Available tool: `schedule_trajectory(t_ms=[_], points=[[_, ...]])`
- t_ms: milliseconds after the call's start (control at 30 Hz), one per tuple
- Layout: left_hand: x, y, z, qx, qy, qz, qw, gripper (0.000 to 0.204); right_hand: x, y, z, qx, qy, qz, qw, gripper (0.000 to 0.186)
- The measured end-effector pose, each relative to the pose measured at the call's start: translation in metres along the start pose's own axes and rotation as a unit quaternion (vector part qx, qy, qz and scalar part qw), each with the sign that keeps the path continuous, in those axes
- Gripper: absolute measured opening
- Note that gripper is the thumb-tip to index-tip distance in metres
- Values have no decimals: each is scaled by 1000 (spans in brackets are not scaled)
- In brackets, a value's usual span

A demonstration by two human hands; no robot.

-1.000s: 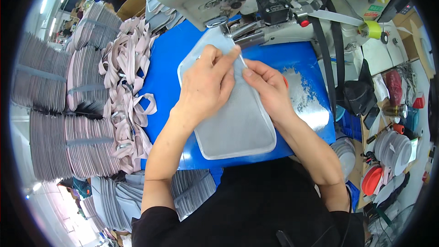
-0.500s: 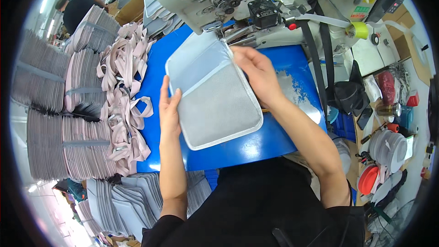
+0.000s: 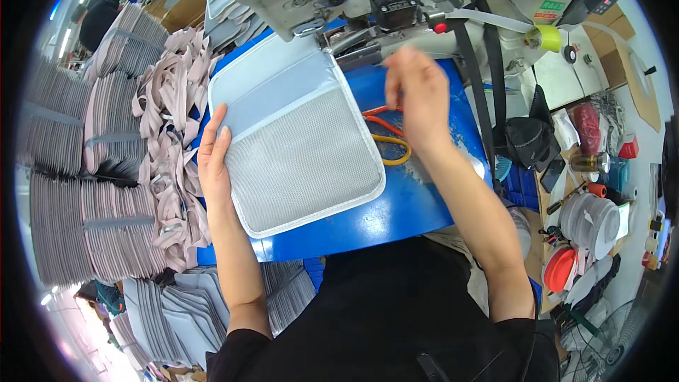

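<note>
A flat grey panel (image 3: 304, 163) with rounded corners, pale bound edges and a mesh pocket lies tilted over the blue work surface. My left hand (image 3: 214, 152) grips its left edge, thumb on top, other fingers partly hidden. The panel's far corner sits by the sewing machine's (image 3: 339, 32) needle area. My right hand (image 3: 421, 99) is off the panel, raised to its right below the machine head. Its fingers are bent and a bit blurred, thumb apart from them, and nothing shows between. Orange and yellow loops, like scissor handles (image 3: 392, 150), stick out from under the panel's right edge.
Pink straps (image 3: 173, 127) heap along the left of the blue table (image 3: 332, 230). Tall bundled stacks of grey panels (image 3: 53, 226) stand beyond them, more (image 3: 187, 315) below. Black straps (image 3: 498, 92) hang at right, near a yellow tape roll (image 3: 543, 37) and a cluttered side bench.
My right hand has let go of the panel's right edge and lifted away to the right. My left hand and the panel have shifted left in view, uncovering the orange and yellow loops.
</note>
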State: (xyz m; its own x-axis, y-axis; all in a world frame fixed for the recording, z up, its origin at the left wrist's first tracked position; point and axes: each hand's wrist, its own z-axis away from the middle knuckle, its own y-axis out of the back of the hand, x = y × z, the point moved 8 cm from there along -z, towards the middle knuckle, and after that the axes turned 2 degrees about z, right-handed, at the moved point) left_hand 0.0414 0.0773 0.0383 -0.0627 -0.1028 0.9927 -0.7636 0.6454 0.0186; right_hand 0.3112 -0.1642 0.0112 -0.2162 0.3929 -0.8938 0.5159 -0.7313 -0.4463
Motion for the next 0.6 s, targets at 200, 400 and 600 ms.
schedule_trajectory(t_ms=[200,400,600], points=[[4,0,-3,-8,-1,-14,1000,48,34,-36,37,-124,-48,46,990,35],[7,-3,-1,-27,7,-6,1000,51,26,-45,53,-154,-106,-79,979,41],[24,-11,-22,-11,-25,-90,996,53,30,-48,48,-155,-121,-141,970,43]])
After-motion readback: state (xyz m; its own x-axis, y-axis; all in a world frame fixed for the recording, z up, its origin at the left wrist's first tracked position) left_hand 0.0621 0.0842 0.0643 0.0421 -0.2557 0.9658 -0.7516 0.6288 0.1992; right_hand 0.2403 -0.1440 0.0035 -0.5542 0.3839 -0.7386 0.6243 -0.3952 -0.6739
